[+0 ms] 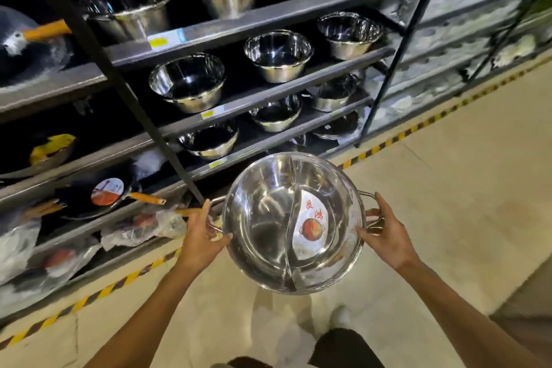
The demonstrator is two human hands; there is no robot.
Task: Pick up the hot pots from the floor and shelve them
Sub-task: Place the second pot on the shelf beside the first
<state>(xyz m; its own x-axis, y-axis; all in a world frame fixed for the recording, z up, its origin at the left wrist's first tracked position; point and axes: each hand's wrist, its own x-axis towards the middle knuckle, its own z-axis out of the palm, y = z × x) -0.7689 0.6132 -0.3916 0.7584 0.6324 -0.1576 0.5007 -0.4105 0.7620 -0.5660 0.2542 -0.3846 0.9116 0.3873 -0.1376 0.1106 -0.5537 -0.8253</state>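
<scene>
A shiny steel hot pot point(265, 227) with a curved divider and a white label with a red picture hangs in the air in front of me, above the floor. My left hand point(200, 234) grips its left wire handle. My right hand point(385, 231) grips the right wire handle. The pot is level, with its open side up, just in front of the lowest boards of the dark shelving point(268, 95).
The shelves carry steel bowls point(188, 81) and tall steel buckets point(128, 9); woks with orange handles point(98, 194) and wrapped goods fill the left bay. A yellow-black tape line point(98, 293) runs along the shelf foot. Pale floor point(448, 203) stretches to the right. My shoe point(340, 317) is below the pot.
</scene>
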